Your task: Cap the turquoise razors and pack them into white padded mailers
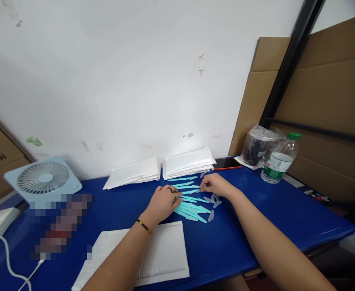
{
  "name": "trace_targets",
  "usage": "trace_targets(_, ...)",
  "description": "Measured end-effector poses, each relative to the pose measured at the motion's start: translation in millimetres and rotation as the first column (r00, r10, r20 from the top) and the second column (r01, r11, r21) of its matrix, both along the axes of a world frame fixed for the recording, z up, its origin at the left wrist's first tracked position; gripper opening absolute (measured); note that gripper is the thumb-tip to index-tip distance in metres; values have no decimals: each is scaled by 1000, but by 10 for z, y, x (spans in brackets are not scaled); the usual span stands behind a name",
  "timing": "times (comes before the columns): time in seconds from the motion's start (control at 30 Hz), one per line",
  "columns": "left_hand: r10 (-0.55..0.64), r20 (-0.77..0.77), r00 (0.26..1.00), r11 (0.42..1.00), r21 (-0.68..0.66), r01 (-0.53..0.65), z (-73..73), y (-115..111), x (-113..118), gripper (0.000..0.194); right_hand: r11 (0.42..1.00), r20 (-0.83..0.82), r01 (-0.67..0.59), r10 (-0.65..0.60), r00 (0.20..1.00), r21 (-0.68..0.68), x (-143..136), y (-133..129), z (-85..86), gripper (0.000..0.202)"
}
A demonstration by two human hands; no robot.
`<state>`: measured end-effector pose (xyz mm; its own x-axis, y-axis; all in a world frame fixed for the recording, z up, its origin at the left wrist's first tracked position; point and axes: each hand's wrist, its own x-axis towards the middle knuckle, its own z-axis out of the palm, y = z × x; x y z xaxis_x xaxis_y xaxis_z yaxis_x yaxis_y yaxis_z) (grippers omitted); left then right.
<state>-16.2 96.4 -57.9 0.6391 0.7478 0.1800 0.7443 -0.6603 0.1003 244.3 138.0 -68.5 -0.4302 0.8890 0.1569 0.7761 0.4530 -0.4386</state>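
Several thin turquoise sticks (192, 210) with blade-like ends lie fanned out on the blue table. My left hand (165, 200), with rings and a bracelet at the wrist, is closed on one of the turquoise sticks near their left ends. At the right ends, my right hand (213, 184) pinches a small translucent cap at a stick's tip. More translucent caps (217, 204) are scattered just below my right hand. A white padded envelope (168, 254) lies under my left forearm.
Two stacks of white padded envelopes (135, 173) stand by the wall, with a phone (227, 163) beside them. A light blue fan (45, 178) is at the left. A bottle (278, 161) and a bagged dark cup (254, 149) stand at the right of the blue table (274, 206).
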Motion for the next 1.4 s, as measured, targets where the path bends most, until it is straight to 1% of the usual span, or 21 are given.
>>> trace_targets(0.13,-12,35,999,1000,-18,13,-14,11,-6,38,998,-20,-37,38,999,51,-52,4,-27,10)
trace_targets(0.27,-27,56,998,999,-45,30,-8,15,-21,37,998,17,-35,34,999,58,-12,8,-14,10)
trace_targets(0.33,-33,64,997,998,-53,37,-15,22,-25,37,998,9,-35,34,999,60,-12,8,-16,10)
trace_targets(0.47,-38,72,997,998,-55,42,-55,48,-17,38,996,-41,-60,63,997,67,-128,7,-48,11)
trace_targets(0.57,-21,62,998,999,-39,23,-76,64,-4,39,996,-36,-43,46,998,72,-182,13,-47,10)
trace_targets(0.67,17,75,997,1000,16,-18,-55,60,-1,40,998,-71,-16,21,997,63,-74,1,27,12)
trace_targets(0.7,29,88,996,999,30,-32,-38,51,-2,41,999,-100,-27,30,995,37,-8,-11,65,13)
trace_targets(0.77,30,116,993,999,30,-34,0,21,-2,40,994,-137,-91,82,987,-65,130,-44,146,15)
trace_targets(0.87,-57,119,991,998,-18,59,42,-40,17,37,951,-115,-187,163,980,-245,270,-97,229,18)
trace_targets(0.93,-109,99,989,993,-34,113,46,-69,38,36,929,-97,-204,183,978,-308,300,-115,243,17)
trace_targets(1.03,-97,72,993,994,-33,99,27,-73,55,38,941,-85,-148,128,988,-303,305,-108,226,13)
trace_targets(1.2,-28,75,997,999,-26,30,-3,-34,25,41,985,-48,34,-43,998,-172,276,-96,205,14)
trace_targets(1.3,33,68,997,999,8,-34,-22,-30,10,42,982,85,163,-156,984,-91,189,-148,219,24)
trace_targets(1.33,52,67,996,998,17,-53,-29,-30,7,43,981,148,180,-167,975,-74,152,-171,225,27)
trace_targets(1.4,67,72,995,997,22,-69,-40,-28,3,43,986,243,159,-142,960,-53,81,-208,229,25)
